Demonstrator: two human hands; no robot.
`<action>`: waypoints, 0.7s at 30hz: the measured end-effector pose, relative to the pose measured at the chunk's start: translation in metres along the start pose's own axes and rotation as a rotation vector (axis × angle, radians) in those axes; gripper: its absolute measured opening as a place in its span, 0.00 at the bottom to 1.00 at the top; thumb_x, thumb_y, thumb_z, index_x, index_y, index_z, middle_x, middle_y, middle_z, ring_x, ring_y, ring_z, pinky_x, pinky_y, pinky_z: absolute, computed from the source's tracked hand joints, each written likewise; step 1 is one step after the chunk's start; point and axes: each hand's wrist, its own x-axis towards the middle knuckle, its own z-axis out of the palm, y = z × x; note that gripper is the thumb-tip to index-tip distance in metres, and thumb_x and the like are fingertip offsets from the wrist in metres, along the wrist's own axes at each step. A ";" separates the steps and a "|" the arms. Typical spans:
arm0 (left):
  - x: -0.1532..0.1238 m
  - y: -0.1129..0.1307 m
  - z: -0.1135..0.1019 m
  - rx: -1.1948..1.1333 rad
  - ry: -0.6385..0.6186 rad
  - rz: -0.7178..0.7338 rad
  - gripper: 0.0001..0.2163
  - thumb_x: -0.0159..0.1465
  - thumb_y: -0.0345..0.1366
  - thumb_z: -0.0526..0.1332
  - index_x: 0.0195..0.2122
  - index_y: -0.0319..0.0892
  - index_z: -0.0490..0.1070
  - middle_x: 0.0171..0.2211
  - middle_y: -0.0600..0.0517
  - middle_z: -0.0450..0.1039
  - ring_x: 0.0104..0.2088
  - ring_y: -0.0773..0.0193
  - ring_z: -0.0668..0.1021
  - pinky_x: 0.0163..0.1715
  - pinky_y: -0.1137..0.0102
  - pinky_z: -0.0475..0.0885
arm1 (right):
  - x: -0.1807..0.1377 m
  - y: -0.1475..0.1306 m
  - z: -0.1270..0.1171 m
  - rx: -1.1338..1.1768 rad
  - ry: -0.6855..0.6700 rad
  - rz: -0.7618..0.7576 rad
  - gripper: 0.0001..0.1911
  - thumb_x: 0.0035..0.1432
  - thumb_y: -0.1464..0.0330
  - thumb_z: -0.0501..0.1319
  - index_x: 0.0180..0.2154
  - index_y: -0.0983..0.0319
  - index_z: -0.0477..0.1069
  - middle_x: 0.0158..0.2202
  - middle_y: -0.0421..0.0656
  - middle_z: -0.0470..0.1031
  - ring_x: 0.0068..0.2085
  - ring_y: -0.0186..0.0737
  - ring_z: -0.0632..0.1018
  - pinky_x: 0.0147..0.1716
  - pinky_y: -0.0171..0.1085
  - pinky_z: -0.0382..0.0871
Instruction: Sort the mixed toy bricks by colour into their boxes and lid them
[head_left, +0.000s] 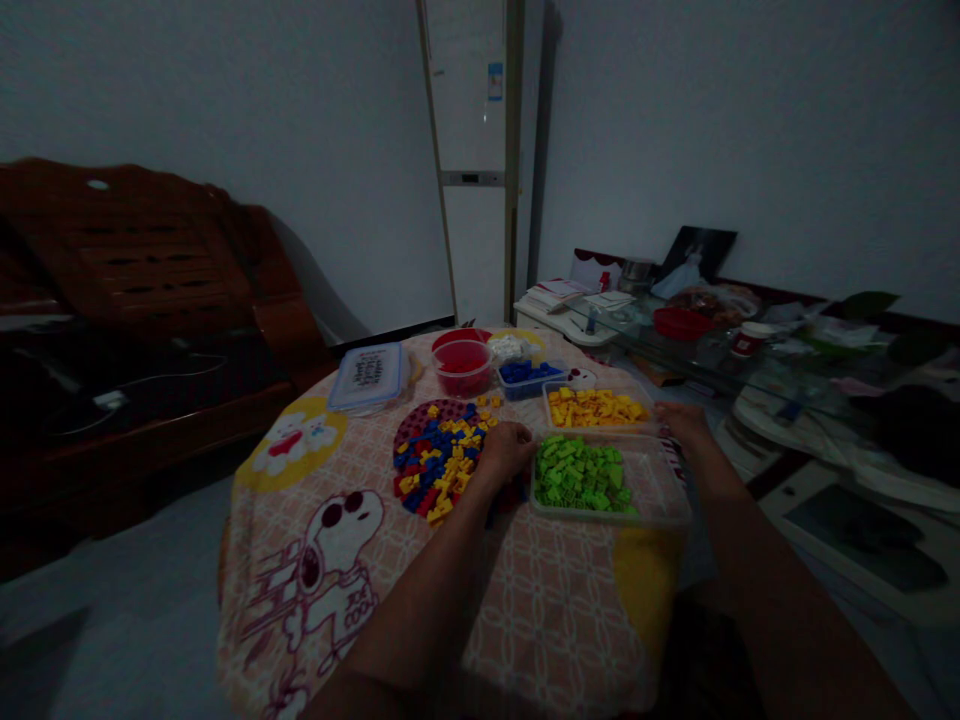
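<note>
My left hand [508, 452] is over the right side of a pile of mixed blue, yellow and red toy bricks [446, 460]. Its fingers are bent together, and what they hold, if anything, is too dark to make out. Just right of its fingertips is a clear plastic container of green bricks [581, 474]. Behind that stands another clear container with yellow bricks [596, 408]. My right hand [684, 428] is at the right end of the yellow bricks' container, its fingers closed at the rim. The pile lies on a dark red perforated mat [409, 425].
Farther back on the round, cloth-covered table [540, 600] are a container of blue bricks [529, 374], a red tub [461, 368] and a lidded box [367, 377]. A cluttered glass table [645, 335] stands to the right, a wooden bench [150, 270] to the left.
</note>
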 end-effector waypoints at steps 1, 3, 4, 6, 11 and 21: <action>0.000 0.000 0.000 0.003 0.003 0.000 0.08 0.58 0.34 0.65 0.38 0.38 0.80 0.28 0.49 0.80 0.32 0.63 0.81 0.36 0.72 0.73 | -0.002 -0.002 0.001 0.032 -0.009 0.036 0.13 0.55 0.69 0.60 0.39 0.65 0.80 0.31 0.50 0.82 0.30 0.43 0.81 0.27 0.37 0.76; -0.001 0.002 0.001 0.015 0.006 0.004 0.08 0.58 0.34 0.65 0.37 0.38 0.80 0.30 0.49 0.81 0.33 0.63 0.81 0.36 0.72 0.73 | -0.007 -0.007 0.005 0.095 -0.025 0.103 0.12 0.54 0.70 0.61 0.39 0.64 0.80 0.32 0.48 0.82 0.31 0.40 0.81 0.27 0.34 0.76; -0.001 0.002 0.002 0.020 0.009 0.002 0.07 0.58 0.34 0.65 0.36 0.38 0.80 0.30 0.49 0.81 0.33 0.64 0.80 0.36 0.73 0.72 | -0.009 -0.010 0.007 0.120 -0.033 0.125 0.12 0.54 0.71 0.61 0.40 0.64 0.80 0.33 0.47 0.83 0.31 0.39 0.81 0.27 0.33 0.76; -0.001 0.004 0.004 0.017 0.013 -0.002 0.06 0.57 0.33 0.66 0.34 0.38 0.80 0.29 0.49 0.81 0.33 0.64 0.80 0.36 0.73 0.72 | -0.014 -0.015 0.011 0.160 -0.051 0.154 0.13 0.54 0.72 0.61 0.40 0.64 0.80 0.34 0.47 0.83 0.32 0.40 0.82 0.27 0.33 0.77; -0.001 0.003 0.008 -0.045 -0.003 0.002 0.04 0.56 0.32 0.66 0.31 0.37 0.79 0.26 0.50 0.79 0.30 0.64 0.79 0.33 0.73 0.72 | -0.024 -0.029 0.018 0.196 -0.163 0.126 0.16 0.54 0.70 0.59 0.42 0.66 0.81 0.43 0.49 0.83 0.42 0.44 0.82 0.34 0.35 0.78; -0.001 0.001 0.008 -0.087 -0.016 -0.027 0.05 0.57 0.32 0.66 0.32 0.38 0.79 0.24 0.51 0.78 0.28 0.65 0.80 0.30 0.74 0.72 | -0.031 -0.055 0.023 -0.074 -0.328 -0.129 0.20 0.53 0.74 0.59 0.48 0.62 0.80 0.49 0.47 0.81 0.52 0.48 0.80 0.53 0.42 0.72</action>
